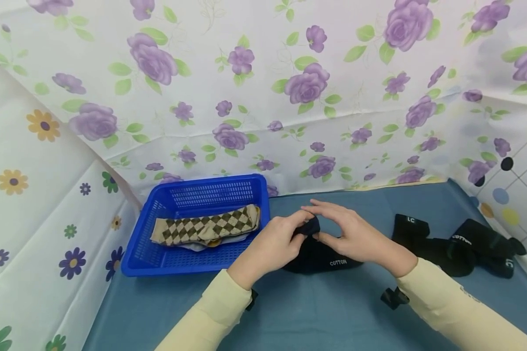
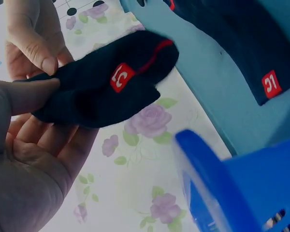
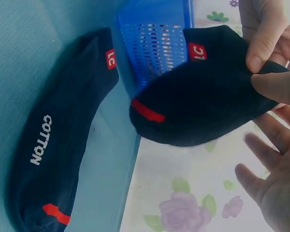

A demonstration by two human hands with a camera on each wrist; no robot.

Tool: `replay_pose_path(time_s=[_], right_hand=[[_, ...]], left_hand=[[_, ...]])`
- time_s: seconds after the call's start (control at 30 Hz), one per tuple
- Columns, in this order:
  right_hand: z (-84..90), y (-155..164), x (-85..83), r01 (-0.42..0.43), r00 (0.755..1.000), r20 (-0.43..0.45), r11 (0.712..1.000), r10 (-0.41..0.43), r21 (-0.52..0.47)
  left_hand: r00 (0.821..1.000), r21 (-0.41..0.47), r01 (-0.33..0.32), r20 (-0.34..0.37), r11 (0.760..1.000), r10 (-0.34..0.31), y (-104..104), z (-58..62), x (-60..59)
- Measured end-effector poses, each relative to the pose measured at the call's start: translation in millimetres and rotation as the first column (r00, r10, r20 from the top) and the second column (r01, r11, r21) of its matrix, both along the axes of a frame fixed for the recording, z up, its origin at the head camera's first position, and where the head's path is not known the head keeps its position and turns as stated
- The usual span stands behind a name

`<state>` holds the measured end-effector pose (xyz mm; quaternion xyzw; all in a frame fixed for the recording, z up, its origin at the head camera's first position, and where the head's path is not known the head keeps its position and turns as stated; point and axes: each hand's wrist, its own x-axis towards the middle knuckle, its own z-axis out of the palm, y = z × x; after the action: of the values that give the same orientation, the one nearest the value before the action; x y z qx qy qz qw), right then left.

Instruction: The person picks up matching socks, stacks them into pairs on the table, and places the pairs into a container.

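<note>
A dark navy sock with a red LC tag is held up between both hands at the middle of the blue table. My left hand pinches its edge, with the thumb on top and the fingers under the sock. My right hand pinches the same edge from the other side, its thumb on the sock and the lower fingers spread loose. A matching sock printed COTTON lies flat on the table right below the hands.
A blue plastic basket stands to the left and holds brown argyle socks. More black socks lie in a heap at the right. Flowered sheets wall the table at the back and on both sides.
</note>
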<state>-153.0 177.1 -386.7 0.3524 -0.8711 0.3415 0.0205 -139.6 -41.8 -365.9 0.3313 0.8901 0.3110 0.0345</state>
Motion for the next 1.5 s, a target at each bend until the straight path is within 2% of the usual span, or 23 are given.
replay_pose_path(time_s=[0.23,0.37,0.53,0.63,0.77,0.9,1.07,1.17,1.5], right_hand=[[-2.8,2,0.3,0.052,0.993,0.105,0.999,-0.051,-0.009],[-3.1,2,-1.4,0.072,0.994,0.085,0.997,-0.071,-0.01],[-1.8,1,-3.6,0.072,0.995,0.073,0.997,-0.071,-0.006],[-2.1,2,-3.6,0.056,0.991,0.117,0.998,-0.058,0.022],[-12.6,10,-3.3,0.019,0.984,0.177,0.997,-0.032,0.076],[-19.6,19,-2.9,0.017,0.987,0.156,0.994,-0.034,0.105],[-8.9,28,-4.0,0.093,0.991,0.08,0.986,-0.105,0.137],[-1.9,35,-4.9,0.133,0.988,0.053,0.977,-0.143,0.166],[17.9,53,-6.7,0.198,0.97,0.104,0.959,-0.222,0.201]], left_hand=[[1.0,-0.003,0.01,0.024,1.0,-0.009,-2,0.5,-2.3],[0.999,-0.014,0.018,0.032,1.0,-0.018,-1,-0.4,-2.4],[1.0,-0.033,0.023,-0.003,0.999,-0.023,-1,-1.1,-3.7],[1.0,-0.039,0.005,-0.009,0.999,-0.005,-1,-1.4,-5.0],[0.999,-0.066,-0.031,-0.017,0.997,0.03,-4,-3.6,-6.0],[0.996,-0.106,-0.077,-0.061,0.991,0.071,-7,-5.4,-7.1],[0.984,-0.134,-0.143,-0.128,0.981,0.126,-10,-6.8,-8.2],[0.98,-0.142,-0.162,-0.139,0.977,0.142,-12,-8.3,-9.2],[0.988,-0.107,-0.151,-0.036,0.983,0.148,-14,-8.0,-15.3]])
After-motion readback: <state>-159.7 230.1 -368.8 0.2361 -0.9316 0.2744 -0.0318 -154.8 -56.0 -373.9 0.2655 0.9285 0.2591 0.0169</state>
